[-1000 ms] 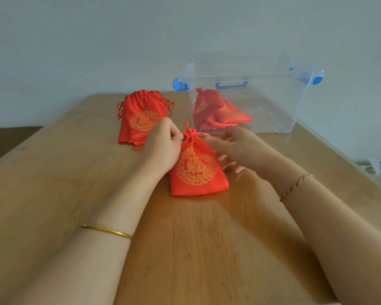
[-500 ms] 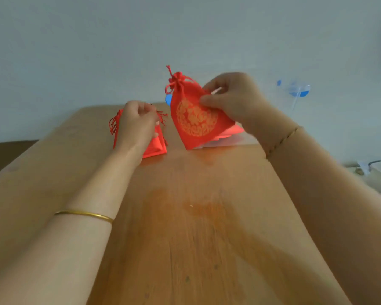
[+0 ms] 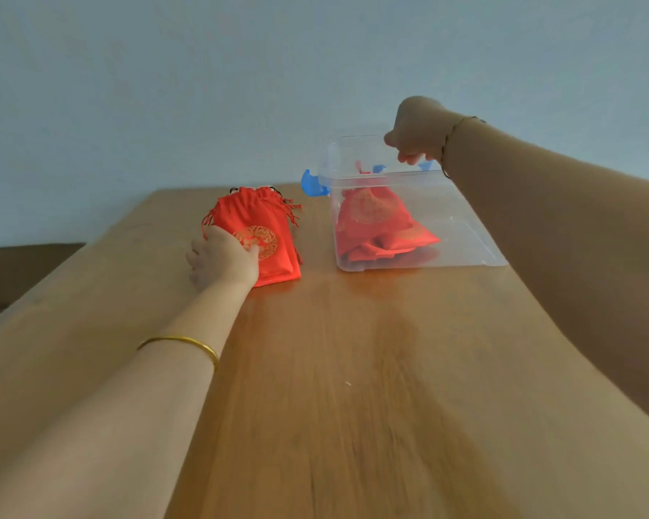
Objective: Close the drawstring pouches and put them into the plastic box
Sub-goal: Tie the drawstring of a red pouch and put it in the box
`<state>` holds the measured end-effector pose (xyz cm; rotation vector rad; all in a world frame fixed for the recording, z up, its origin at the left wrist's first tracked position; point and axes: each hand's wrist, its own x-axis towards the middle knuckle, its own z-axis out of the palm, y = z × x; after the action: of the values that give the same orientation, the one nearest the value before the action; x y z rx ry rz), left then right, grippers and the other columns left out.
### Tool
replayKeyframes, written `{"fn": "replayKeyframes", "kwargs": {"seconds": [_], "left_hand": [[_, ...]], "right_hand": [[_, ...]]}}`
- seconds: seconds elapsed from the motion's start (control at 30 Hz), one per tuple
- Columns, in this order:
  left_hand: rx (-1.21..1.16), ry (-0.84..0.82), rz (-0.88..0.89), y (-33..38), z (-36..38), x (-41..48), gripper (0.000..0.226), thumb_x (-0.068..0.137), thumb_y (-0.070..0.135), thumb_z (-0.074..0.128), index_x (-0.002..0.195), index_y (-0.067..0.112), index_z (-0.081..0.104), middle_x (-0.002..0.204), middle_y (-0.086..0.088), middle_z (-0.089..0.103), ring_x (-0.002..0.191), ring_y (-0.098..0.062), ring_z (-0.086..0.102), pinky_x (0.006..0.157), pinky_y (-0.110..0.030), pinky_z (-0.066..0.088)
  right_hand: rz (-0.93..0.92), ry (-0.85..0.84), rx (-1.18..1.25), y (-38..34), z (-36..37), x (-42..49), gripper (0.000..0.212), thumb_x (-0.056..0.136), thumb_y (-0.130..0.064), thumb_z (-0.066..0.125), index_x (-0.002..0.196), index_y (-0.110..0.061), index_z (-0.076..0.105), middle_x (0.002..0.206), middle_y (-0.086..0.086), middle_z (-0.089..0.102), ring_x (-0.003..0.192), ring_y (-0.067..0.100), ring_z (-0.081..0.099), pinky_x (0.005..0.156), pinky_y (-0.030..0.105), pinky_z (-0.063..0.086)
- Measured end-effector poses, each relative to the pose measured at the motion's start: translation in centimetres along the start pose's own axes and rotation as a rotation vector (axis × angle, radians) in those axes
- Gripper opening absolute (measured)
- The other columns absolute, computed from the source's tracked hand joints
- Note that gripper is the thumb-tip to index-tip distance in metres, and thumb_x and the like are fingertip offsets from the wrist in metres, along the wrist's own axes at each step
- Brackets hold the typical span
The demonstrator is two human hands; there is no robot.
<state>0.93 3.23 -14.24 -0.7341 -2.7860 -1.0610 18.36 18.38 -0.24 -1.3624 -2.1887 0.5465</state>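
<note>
A stack of open red drawstring pouches [image 3: 266, 222] with gold emblems lies on the wooden table [image 3: 353, 368], left of the clear plastic box [image 3: 465, 234]. My left hand [image 3: 223, 258] rests on the stack's near left corner, thumb across the emblem. Inside the box a closed red pouch [image 3: 371, 215] leans on other red pouches [image 3: 401, 239], its tied top near the rim. My right hand [image 3: 416, 129] hovers over the box opening with its fingers hanging down and nothing in them.
The box has blue latches [image 3: 310, 183] on its sides and stands near the table's far edge, by a pale wall. A dark low surface [image 3: 23, 267] lies beyond the table's left edge.
My right hand carried the closed pouch from above the table to the box and let it go inside. My left hand moved onto the stack of pouches.
</note>
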Motion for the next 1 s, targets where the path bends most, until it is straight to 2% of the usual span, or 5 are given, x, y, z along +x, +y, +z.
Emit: {"fn": "replayKeyframes", "kwargs": {"seconds": [0.2,0.3,0.43,0.6,1.0], "left_hand": [[-0.179,0.075,-0.061,-0.1,-0.5,1.1,0.041,0.086,0.021,0.063,0.118,-0.001,0.051,0.123,-0.022,0.056,0.115,-0.039,0.052,0.094,-0.047,0.044],[-0.466,-0.032,0.027,0.4,-1.3,0.6,0.005,0.085,0.009,0.059,0.083,0.006,0.062,0.079,-0.014,0.061,0.076,-0.027,0.058,0.065,-0.032,0.044],[-0.930,-0.498,-0.019,2.1,-3.9,-3.1,0.022,0.091,0.003,0.052,0.074,0.016,0.057,0.063,0.002,0.058,0.056,-0.010,0.046,0.036,-0.014,0.029],[-1.039,-1.060,-0.003,2.3,-4.4,-7.6,0.016,0.088,0.003,0.051,0.099,0.009,0.062,0.085,-0.004,0.067,0.079,-0.015,0.060,0.074,-0.025,0.047],[-1.222,-0.922,-0.011,1.0,-2.4,-10.0,0.016,0.084,0.030,0.060,0.089,0.016,0.056,0.075,0.000,0.052,0.059,-0.008,0.044,0.051,-0.019,0.032]], "right_hand": [[-0.182,0.203,-0.054,0.5,-0.7,-2.2,0.027,0.086,-0.001,0.041,0.099,-0.001,0.064,0.100,0.015,0.070,0.095,0.029,0.065,0.077,0.034,0.054],[-0.273,0.263,0.121,0.5,-0.5,-6.4,0.026,0.085,-0.005,0.042,0.097,-0.010,0.065,0.094,0.010,0.071,0.085,0.026,0.067,0.073,0.032,0.050],[-0.316,0.062,0.240,1.9,2.4,-12.2,0.019,0.086,-0.010,0.048,0.080,-0.003,0.065,0.075,0.012,0.069,0.070,0.028,0.066,0.061,0.031,0.049],[-0.115,-0.101,0.409,6.1,6.0,-14.3,0.037,0.094,-0.034,0.048,0.098,0.000,0.062,0.083,0.009,0.060,0.075,0.020,0.055,0.071,0.038,0.048],[-0.044,-0.327,0.778,8.3,7.0,-15.1,0.017,0.086,-0.014,0.061,0.101,-0.022,0.062,0.097,0.005,0.060,0.084,0.021,0.053,0.074,0.034,0.041]]}}
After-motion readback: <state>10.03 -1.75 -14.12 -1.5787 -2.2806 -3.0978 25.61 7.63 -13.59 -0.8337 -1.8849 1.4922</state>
